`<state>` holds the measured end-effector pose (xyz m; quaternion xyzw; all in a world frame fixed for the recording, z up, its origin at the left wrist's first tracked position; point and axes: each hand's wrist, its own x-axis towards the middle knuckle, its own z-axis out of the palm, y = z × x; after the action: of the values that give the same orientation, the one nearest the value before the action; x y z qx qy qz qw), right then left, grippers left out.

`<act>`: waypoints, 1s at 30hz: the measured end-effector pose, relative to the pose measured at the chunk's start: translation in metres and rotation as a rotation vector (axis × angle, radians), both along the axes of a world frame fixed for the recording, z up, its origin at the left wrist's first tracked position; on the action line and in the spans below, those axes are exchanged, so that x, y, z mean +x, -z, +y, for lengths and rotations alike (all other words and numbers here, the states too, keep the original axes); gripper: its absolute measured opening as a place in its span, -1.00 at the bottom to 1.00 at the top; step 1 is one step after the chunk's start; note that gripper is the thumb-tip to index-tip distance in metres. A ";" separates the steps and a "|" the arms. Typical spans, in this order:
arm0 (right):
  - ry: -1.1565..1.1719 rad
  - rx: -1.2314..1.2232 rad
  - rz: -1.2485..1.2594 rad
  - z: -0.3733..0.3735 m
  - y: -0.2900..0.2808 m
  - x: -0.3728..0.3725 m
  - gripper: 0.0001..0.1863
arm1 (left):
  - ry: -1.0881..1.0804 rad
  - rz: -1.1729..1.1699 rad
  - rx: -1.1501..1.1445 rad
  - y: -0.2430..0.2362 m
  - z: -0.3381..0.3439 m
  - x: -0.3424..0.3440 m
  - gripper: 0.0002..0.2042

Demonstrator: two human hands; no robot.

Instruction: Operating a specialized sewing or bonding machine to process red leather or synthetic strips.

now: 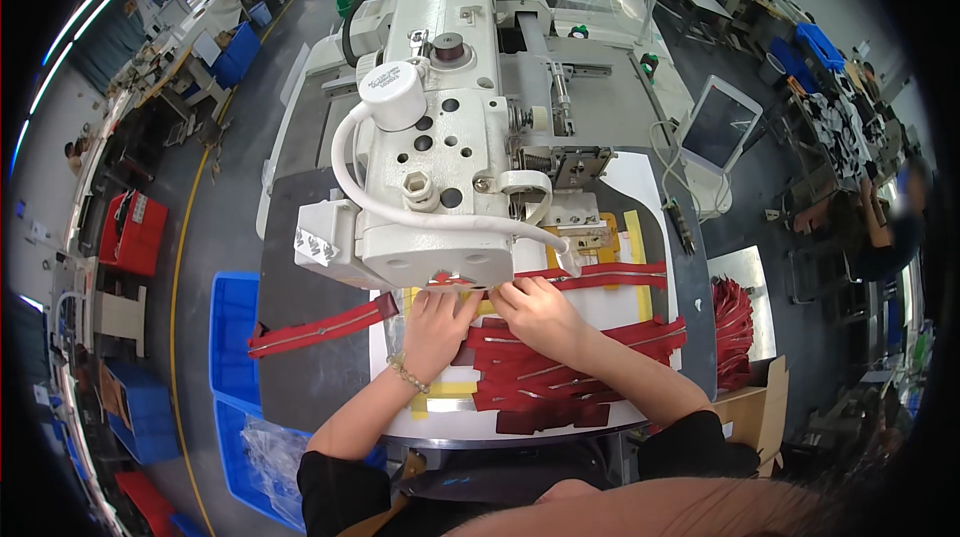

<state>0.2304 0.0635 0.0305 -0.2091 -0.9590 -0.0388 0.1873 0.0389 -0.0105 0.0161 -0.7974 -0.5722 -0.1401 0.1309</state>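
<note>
My left hand (438, 325), with a beaded bracelet at its wrist, reches forward under the front of a white industrial sewing machine head (435, 237). Its fingertips are hidden there. Close beside it, my right hand (540, 317) has bent fingers at the left end of a red zipper (610, 277), which stretches off to the right. Under my right forearm lies a spread pile of red zippers (525, 369) with metal teeth. Another red zipper (325, 329) lies to the left of my left hand, reaching over the table's left edge.
Yellow strips (445, 389) mark the white work sheet. Blue bins (235, 337) stand at left. To the right are a bundle of red zippers (732, 332), an open cardboard box (758, 412) and a tilted screen (718, 125). A white hose (345, 152) curves round the machine head.
</note>
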 end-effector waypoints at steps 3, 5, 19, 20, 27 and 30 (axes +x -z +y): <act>-0.007 0.020 0.037 0.003 0.001 0.001 -0.74 | -0.014 -0.052 0.024 -0.002 0.002 0.004 -0.64; 0.000 0.016 0.035 0.002 -0.001 0.001 -0.75 | -0.024 -0.046 0.006 0.000 0.000 0.005 -0.64; 0.001 -0.017 0.071 0.003 0.007 0.004 -0.82 | -0.020 -0.013 -0.047 -0.001 -0.001 0.002 -0.61; -0.038 -0.041 0.124 0.006 0.009 0.005 -0.82 | -0.028 -0.001 -0.033 -0.001 -0.002 0.001 -0.61; -0.128 -0.170 0.241 0.014 0.015 0.014 -0.83 | -0.071 0.056 -0.033 -0.002 -0.002 0.000 -0.62; -0.148 -0.216 0.261 0.016 0.018 0.015 -0.81 | -0.057 0.044 -0.051 0.002 -0.001 -0.005 -0.61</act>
<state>0.2452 0.0797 0.0124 -0.1599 -0.9379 0.1058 0.2891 0.0338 -0.0117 0.0136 -0.7866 -0.5952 -0.1042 0.1273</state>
